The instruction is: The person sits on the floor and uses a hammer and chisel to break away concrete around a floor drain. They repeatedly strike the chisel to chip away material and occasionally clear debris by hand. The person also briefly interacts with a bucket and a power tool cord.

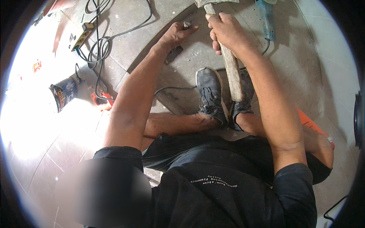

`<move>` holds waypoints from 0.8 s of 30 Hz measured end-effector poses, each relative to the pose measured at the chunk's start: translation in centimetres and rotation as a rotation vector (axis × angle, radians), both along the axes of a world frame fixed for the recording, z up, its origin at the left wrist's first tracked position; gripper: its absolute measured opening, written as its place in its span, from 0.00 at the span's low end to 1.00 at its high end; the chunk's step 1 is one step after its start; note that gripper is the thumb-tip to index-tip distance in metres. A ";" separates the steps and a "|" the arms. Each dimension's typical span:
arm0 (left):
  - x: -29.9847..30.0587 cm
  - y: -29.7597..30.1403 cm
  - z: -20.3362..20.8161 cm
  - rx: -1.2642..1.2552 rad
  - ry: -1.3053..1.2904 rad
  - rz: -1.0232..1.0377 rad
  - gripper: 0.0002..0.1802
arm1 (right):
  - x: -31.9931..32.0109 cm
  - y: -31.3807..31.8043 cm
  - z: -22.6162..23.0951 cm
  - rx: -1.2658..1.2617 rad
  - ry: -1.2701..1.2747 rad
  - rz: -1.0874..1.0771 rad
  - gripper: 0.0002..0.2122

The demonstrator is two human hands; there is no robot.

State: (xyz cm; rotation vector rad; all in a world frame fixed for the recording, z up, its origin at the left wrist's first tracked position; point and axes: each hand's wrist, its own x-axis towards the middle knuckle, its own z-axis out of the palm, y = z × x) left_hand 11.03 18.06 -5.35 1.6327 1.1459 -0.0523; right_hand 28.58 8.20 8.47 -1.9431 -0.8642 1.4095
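Observation:
In my right hand (230,34) is a hammer (232,74), gripped near its head at the top edge of the view. Its worn wooden handle slants back toward my shoes, and the head is partly cut off by the picture's edge. My left hand (175,37) is closed around a short, grey, metal-looking piece (187,25); one blunt end shows by the thumb, and fingers hide the rest. Just below that hand, a dark blocky piece (174,55) lies at the floor; I cannot tell whether it joins what I hold. The hammer head is apart from my left hand.
A teal corded power tool (265,21) lies at the far right. Left are a yellow power strip (81,37), looped black cables (102,47), a blue bag (64,93) and an orange-red tool (102,100). A cord runs past my shoes (209,93). An orange strip (310,121) lies by my right knee.

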 end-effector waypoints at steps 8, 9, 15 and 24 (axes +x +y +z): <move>1.6 0.4 0.4 0.104 0.046 -0.133 0.40 | -0.2 -0.7 -1.6 0.051 -0.084 -0.074 0.19; 0.8 0.4 -0.9 0.162 0.015 -0.149 0.40 | -0.4 -0.9 -1.9 -0.080 -0.026 0.045 0.19; -1.3 -1.4 0.6 0.100 0.013 0.038 0.33 | -1.3 -1.3 -2.1 0.096 -0.039 -0.168 0.18; -8.6 -4.6 12.9 0.010 -0.165 0.612 0.19 | 3.5 -0.9 -6.1 -0.131 -0.359 0.417 0.18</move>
